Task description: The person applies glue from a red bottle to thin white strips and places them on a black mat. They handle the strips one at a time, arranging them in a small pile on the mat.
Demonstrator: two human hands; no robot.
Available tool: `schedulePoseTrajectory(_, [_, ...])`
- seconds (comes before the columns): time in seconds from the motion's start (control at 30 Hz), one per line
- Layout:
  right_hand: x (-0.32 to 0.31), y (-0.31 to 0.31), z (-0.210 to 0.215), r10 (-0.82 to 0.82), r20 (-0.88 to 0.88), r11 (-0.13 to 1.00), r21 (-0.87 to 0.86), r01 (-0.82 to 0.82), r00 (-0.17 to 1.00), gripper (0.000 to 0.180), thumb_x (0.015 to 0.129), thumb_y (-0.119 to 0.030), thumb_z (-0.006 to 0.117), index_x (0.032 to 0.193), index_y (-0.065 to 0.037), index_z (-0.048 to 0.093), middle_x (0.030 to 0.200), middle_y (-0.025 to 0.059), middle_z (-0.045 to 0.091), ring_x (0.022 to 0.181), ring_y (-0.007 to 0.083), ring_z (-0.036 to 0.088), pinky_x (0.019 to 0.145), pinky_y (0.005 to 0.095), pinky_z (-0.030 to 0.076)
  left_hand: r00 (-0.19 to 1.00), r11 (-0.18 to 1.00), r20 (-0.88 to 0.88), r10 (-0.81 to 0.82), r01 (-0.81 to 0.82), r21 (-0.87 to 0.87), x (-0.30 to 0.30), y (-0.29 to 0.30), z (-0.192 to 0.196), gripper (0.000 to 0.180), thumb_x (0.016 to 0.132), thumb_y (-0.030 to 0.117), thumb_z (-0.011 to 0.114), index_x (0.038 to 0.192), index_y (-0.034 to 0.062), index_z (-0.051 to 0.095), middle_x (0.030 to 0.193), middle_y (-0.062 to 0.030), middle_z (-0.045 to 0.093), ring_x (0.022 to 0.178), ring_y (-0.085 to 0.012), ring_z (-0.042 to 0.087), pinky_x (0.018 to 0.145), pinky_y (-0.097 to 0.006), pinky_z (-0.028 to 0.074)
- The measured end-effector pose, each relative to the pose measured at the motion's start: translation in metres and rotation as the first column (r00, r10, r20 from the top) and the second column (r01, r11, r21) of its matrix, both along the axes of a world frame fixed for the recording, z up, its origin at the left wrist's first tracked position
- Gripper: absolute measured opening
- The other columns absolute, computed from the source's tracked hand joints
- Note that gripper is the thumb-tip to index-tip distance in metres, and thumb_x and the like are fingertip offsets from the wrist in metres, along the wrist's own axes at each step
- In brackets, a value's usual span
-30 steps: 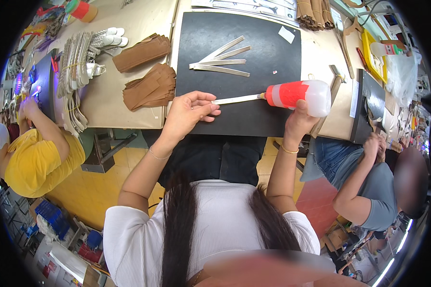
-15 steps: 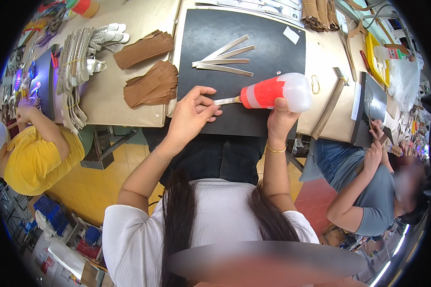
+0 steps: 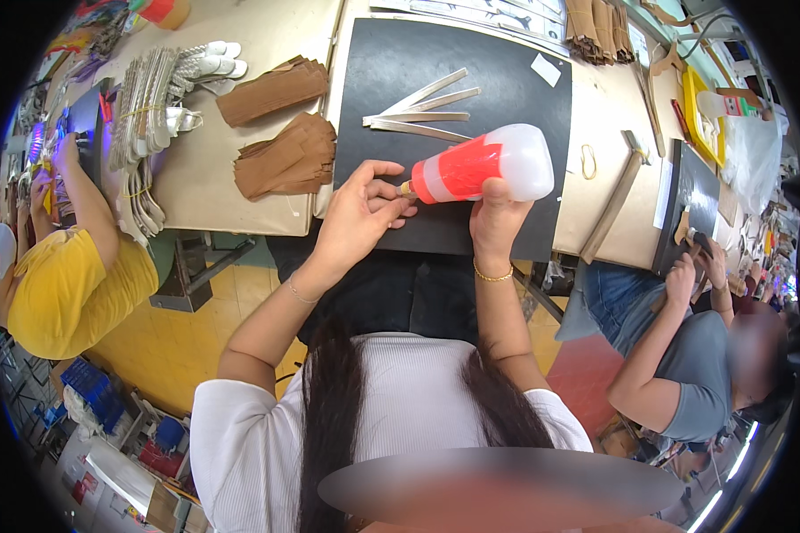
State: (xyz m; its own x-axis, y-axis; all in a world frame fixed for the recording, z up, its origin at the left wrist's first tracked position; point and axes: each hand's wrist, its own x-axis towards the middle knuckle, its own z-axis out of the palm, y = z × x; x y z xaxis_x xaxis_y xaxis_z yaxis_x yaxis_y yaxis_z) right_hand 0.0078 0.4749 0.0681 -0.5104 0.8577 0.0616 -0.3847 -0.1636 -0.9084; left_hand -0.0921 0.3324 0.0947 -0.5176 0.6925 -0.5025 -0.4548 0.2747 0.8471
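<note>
My right hand [image 3: 500, 218] is wrapped round a translucent squeeze bottle [image 3: 526, 164] with a red band, tilted so its narrow nozzle points left. The nozzle tip reaches the fingers of my left hand [image 3: 354, 218], which are pinched together over the black mat [image 3: 462, 62]. Between them is a narrow pale strip, now mostly hidden by the fingers and bottle. Several similar pale strips [image 3: 427, 115] lie fanned out on the mat beyond my hands.
Two piles of brown strips [image 3: 284, 155] lie left of the mat, with bundled pale straps [image 3: 147, 111] farther left. A wooden-looking bar [image 3: 615, 200] and a rubber band [image 3: 588, 162] lie to the right. Co-workers sit on both sides, in yellow [image 3: 80, 284] and grey [image 3: 684, 373].
My right hand has brought the bottle left, so its nozzle is now at my left fingers and covers most of the strip. My left hand has barely moved.
</note>
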Motion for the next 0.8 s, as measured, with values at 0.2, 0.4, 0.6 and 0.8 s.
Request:
schedulePoseTrajectory(0.2, [0.014,0.039,0.009,-0.168,-0.077,0.964,-0.221,0.148,0.983,0.076,0.075,-0.061,0.062,0.123,-0.005,0.043,0.110,0.0103,0.056,0.102,0.0234,0.057,0.091,0.0472,0.049,0.996,0.998,0.088,-0.023,0.017,0.068,-0.026,0.009,0.007,0.025,0.085,0.001,0.061,0.109,-0.0046,0.054,0.093,-0.0126,0.064,0.085,-0.0188,0.066,0.070,-0.025,0.055])
schedulePoseTrajectory(0.4, [0.045,0.066,0.013,-0.343,0.013,0.922,-0.189,0.339,0.939,0.079,0.076,-0.064,0.059,0.125,-0.005,0.039,0.111,0.0110,0.053,0.100,0.0255,0.057,0.091,0.0485,0.049,0.979,0.981,-0.203,0.036,0.004,0.194,-0.114,0.054,0.020,0.031,0.087,0.007,0.060,0.114,-0.0061,0.051,0.099,-0.0150,0.064,0.088,-0.0190,0.065,0.070,-0.025,0.055])
schedulePoseTrajectory(0.6, [0.054,0.056,0.002,-0.314,0.023,0.929,-0.200,0.312,0.949,0.076,0.079,-0.059,0.059,0.125,-0.003,0.038,0.113,0.0123,0.053,0.104,0.0252,0.055,0.093,0.0494,0.047,0.936,0.986,-0.336,0.107,-0.058,0.154,-0.208,0.109,0.007,0.026,0.089,0.003,0.053,0.112,-0.0078,0.052,0.097,-0.0170,0.064,0.084,-0.0220,0.066,0.069,-0.027,0.056])
schedulePoseTrajectory(0.8, [0.053,0.060,0.000,-0.237,0.041,0.961,-0.136,0.240,0.971,0.077,0.080,-0.060,0.057,0.127,-0.003,0.037,0.115,0.0119,0.051,0.106,0.0247,0.054,0.094,0.0521,0.046,0.960,0.987,-0.246,0.133,-0.104,0.126,-0.250,0.134,-0.022,0.027,0.087,0.007,0.059,0.111,-0.0044,0.054,0.098,-0.0151,0.064,0.081,-0.0181,0.065,0.069,-0.026,0.055])
